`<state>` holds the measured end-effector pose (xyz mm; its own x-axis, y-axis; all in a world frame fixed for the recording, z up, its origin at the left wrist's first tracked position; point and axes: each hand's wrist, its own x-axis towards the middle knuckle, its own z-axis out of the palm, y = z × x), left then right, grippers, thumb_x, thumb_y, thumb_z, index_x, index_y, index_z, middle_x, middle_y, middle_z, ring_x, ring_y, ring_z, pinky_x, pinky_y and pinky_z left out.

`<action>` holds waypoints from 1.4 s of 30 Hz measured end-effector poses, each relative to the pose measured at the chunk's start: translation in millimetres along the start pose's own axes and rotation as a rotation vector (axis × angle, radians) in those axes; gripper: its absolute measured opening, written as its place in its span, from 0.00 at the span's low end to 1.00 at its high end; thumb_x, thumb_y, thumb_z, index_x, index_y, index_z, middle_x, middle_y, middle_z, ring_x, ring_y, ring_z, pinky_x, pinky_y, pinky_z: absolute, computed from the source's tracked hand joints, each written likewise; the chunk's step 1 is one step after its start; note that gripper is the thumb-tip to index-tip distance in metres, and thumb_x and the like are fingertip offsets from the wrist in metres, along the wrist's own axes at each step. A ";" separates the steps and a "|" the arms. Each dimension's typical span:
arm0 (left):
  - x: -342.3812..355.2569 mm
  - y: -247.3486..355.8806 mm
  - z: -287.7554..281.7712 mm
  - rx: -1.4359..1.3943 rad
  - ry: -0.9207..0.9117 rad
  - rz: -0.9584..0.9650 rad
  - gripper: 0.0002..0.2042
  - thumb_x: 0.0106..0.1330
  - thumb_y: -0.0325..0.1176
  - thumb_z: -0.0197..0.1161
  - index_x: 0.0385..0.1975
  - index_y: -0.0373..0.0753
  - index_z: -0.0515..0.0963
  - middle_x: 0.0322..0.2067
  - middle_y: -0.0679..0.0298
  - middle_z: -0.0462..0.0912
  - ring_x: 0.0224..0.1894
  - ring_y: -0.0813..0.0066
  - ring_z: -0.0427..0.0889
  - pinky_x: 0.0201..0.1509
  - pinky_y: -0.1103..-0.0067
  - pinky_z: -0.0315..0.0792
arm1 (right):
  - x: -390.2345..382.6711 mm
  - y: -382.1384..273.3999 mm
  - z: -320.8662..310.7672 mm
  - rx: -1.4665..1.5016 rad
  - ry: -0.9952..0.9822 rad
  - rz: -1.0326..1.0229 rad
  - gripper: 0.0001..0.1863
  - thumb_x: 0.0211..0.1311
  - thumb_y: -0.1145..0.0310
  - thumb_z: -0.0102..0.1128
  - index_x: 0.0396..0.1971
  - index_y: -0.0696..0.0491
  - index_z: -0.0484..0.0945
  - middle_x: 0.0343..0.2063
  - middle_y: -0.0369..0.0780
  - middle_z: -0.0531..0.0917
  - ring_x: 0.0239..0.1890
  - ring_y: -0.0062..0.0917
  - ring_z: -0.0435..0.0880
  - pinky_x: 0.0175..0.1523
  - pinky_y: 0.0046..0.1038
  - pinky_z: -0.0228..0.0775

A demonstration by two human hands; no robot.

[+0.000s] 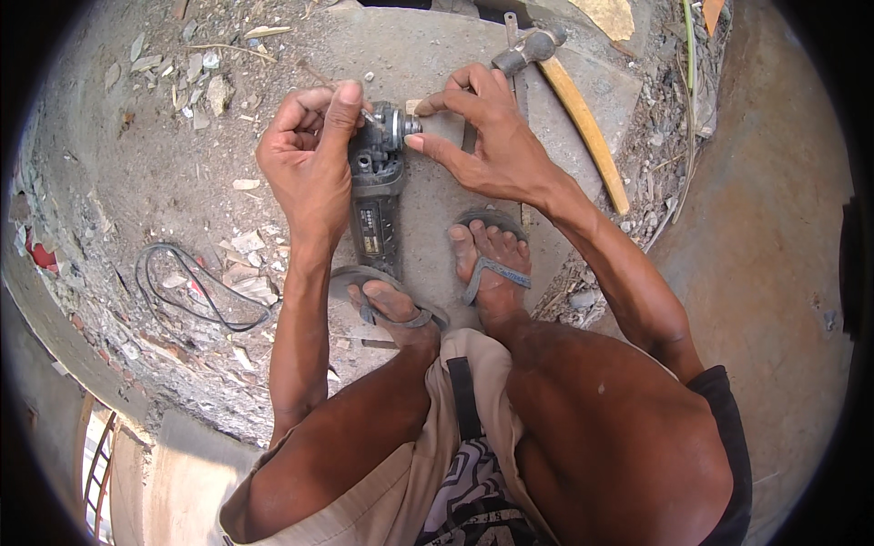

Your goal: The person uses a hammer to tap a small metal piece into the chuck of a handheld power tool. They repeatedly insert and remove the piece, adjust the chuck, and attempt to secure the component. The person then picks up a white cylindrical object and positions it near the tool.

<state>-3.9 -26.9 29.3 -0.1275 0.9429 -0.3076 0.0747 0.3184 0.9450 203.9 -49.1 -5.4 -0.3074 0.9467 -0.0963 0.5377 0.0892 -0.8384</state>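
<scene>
An angle grinder without a disc lies on a concrete slab between me and the rubble, its gear head away from me. Its metal spindle points to the right. My right hand has thumb and index finger closed around the spindle's end, at the ring-shaped flange. Against the left side of the gear head is my left hand, fingers curled and thumb raised. A thin piece seems to stick out from it toward the head; what it is I cannot make out.
A hammer with a wooden handle lies at the far right of the slab. Beside it runs a narrow metal strip. A black cable is looped over rubble at the left. My sandalled feet stand close to the grinder.
</scene>
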 end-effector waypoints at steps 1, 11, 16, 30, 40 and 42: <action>0.0 1.7 1.5 -0.002 -0.001 -0.003 0.09 0.72 0.35 0.73 0.36 0.35 0.85 0.30 0.66 0.88 0.31 0.88 0.81 0.36 0.88 0.74 | 0.1 1.8 0.9 -0.014 -0.012 0.007 0.19 0.60 0.59 0.78 0.45 0.55 0.85 0.45 0.40 0.74 0.51 0.33 0.73 0.57 0.35 0.66; 2.6 0.3 10.3 0.011 -0.023 0.059 0.08 0.72 0.33 0.73 0.39 0.34 0.87 0.30 0.66 0.88 0.30 0.89 0.80 0.33 0.88 0.72 | 0.0 2.3 9.7 0.174 0.033 -0.022 0.18 0.58 0.67 0.75 0.46 0.57 0.82 0.48 0.47 0.74 0.53 0.42 0.72 0.62 0.41 0.64; 3.3 -1.0 10.5 0.013 -0.023 0.064 0.08 0.72 0.33 0.72 0.39 0.35 0.87 0.30 0.67 0.88 0.29 0.89 0.79 0.32 0.89 0.71 | -0.5 4.5 16.8 0.188 0.087 -0.091 0.19 0.54 0.71 0.77 0.46 0.56 0.80 0.48 0.47 0.75 0.54 0.43 0.73 0.63 0.41 0.63; 3.2 -2.8 7.5 -0.009 -0.004 0.085 0.08 0.72 0.31 0.72 0.41 0.33 0.87 0.32 0.65 0.89 0.31 0.88 0.81 0.34 0.89 0.73 | 0.2 4.7 12.0 0.089 -0.006 -0.062 0.21 0.59 0.66 0.75 0.49 0.59 0.79 0.50 0.48 0.74 0.55 0.44 0.72 0.63 0.43 0.65; 1.6 1.3 2.1 0.005 0.017 0.019 0.10 0.73 0.31 0.71 0.44 0.31 0.85 0.33 0.62 0.89 0.34 0.85 0.83 0.39 0.86 0.76 | -0.6 5.0 13.1 0.045 0.047 -0.124 0.23 0.55 0.70 0.75 0.50 0.57 0.78 0.49 0.46 0.77 0.53 0.44 0.74 0.61 0.44 0.64; -0.5 3.6 1.9 0.001 0.034 0.019 0.10 0.73 0.31 0.71 0.45 0.30 0.85 0.33 0.62 0.89 0.35 0.83 0.85 0.40 0.85 0.78 | -2.1 2.5 10.4 0.058 0.020 -0.097 0.23 0.55 0.69 0.75 0.50 0.56 0.79 0.47 0.45 0.78 0.53 0.44 0.74 0.61 0.44 0.63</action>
<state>-1.6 -26.1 32.6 -0.1591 0.9452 -0.2852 0.0788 0.3002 0.9506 197.8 -54.1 -12.9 -0.3396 0.9406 -0.0026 0.4595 0.1635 -0.8730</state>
